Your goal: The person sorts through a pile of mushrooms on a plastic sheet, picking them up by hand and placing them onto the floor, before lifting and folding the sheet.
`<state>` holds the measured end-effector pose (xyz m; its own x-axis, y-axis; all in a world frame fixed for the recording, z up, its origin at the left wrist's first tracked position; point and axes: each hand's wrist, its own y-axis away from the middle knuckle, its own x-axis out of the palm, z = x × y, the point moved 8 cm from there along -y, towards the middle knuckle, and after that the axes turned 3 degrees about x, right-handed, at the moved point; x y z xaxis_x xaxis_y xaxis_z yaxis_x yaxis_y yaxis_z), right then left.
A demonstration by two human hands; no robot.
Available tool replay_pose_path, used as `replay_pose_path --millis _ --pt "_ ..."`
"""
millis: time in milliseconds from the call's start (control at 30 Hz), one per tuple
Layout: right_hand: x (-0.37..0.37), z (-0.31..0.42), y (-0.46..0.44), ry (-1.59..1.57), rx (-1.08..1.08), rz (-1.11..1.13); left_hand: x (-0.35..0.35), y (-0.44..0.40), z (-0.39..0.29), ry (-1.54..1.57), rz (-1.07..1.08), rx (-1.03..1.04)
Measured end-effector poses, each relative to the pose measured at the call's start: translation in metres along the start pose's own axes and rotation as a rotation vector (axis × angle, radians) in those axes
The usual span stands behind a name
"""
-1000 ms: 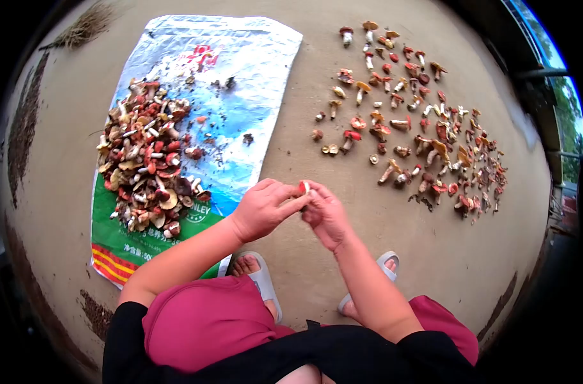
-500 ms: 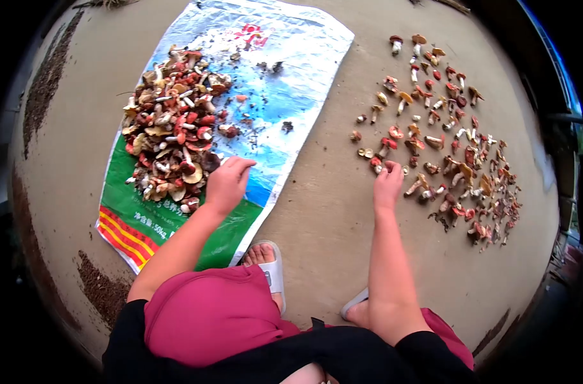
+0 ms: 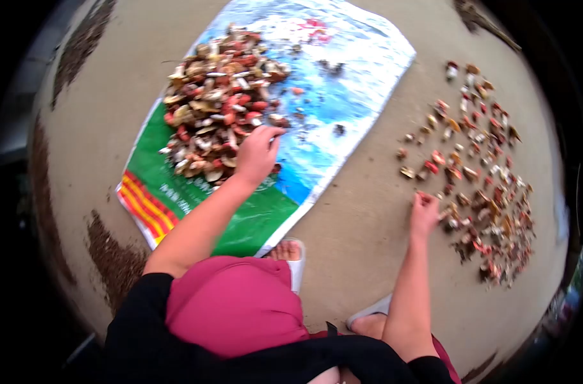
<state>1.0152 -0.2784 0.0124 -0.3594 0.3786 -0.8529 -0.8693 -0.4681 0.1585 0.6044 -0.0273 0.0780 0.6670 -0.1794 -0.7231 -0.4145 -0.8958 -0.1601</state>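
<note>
My left hand is over the right edge of a large heap of mushrooms with red, tan and brown caps. Its fingers are bent together near a loose mushroom; what lies within them is hidden. The heap rests on a flattened printed sack in blue, white and green. On the right, my right hand is closed at the fingertips, beside many mushrooms spread on the concrete. Blur hides whatever is in its fingers.
Dark crumbs and dirt clumps dot the sack. My sandalled feet stand at the sack's near corner and on the concrete floor. Brown debris lies at the left, and a stick at the upper right.
The whole view has shifted and blurred with head movement. My left hand has moved up along the heap's right edge. The fingertips of my right hand are now lower beside the spread mushrooms.
</note>
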Motion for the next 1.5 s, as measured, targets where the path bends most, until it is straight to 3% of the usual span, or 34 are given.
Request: replay_pose_path --millis 33,133,233,267,333,367,500,600,667,700,767,900,967,1033,1100,1133,1200,1500 --pt "-0.008 -0.017 -0.006 -0.016 0.068 -0.045 -0.001 -0.004 0.005 -0.004 0.033 -0.12" --pt "-0.014 -0.014 -0.015 0.143 0.053 -0.055 -0.016 -0.013 0.02 -0.081 -0.004 -0.174" --pt "-0.027 0.008 -0.003 0.25 0.076 -0.063 -0.02 -0.025 0.015 -0.197 -0.048 -0.033" --pt "-0.026 0.014 0.004 0.25 0.074 -0.063 -0.011 -0.029 0.013 -0.217 0.037 -0.031" --pt "-0.021 0.049 0.023 0.111 -0.208 -0.045 0.006 -0.038 0.02 -0.382 0.105 0.074" --pt "-0.012 0.064 0.034 0.054 -0.262 -0.002 0.019 -0.041 0.022 -0.545 0.175 0.18" --pt "0.015 0.115 0.085 -0.137 -0.4 0.209 0.037 -0.053 0.026 -0.591 0.23 0.157" --pt "0.049 0.149 0.109 -0.43 -0.425 0.451 0.052 -0.047 0.008 -0.021 0.329 -0.093" --pt "0.076 0.152 0.119 -0.624 -0.289 0.613 0.101 -0.014 -0.018 0.658 0.562 -0.358" --pt "0.079 0.161 0.126 -0.707 -0.253 0.7 0.101 0.006 -0.044 0.699 0.67 -0.608" --pt "0.081 0.16 0.132 -0.709 -0.083 0.774 0.119 0.035 -0.064 0.896 0.699 -0.716" --pt "0.08 0.139 0.137 -0.818 -0.012 0.854 0.129 0.056 -0.068 1.066 0.692 -0.705" --pt "0.075 0.128 0.133 -0.817 -0.009 0.855 0.133 0.066 -0.078 1.047 0.809 -0.678" --pt "0.072 0.106 0.118 -0.95 0.113 0.788 0.134 0.068 -0.079 1.056 0.824 -0.646" --pt "0.055 0.087 0.08 -0.919 0.137 0.557 0.123 0.056 -0.068 0.775 0.727 -0.425" --pt "0.044 0.079 0.057 -0.88 0.14 0.422 0.117 0.052 -0.059 0.734 0.674 -0.409" --pt "0.026 0.067 0.006 -0.492 -0.074 0.131 0.105 0.044 -0.035 0.661 0.611 -0.411" --pt "0.025 0.087 -0.042 0.333 0.009 -0.028 0.024 0.014 0.005 0.361 0.267 -0.422"
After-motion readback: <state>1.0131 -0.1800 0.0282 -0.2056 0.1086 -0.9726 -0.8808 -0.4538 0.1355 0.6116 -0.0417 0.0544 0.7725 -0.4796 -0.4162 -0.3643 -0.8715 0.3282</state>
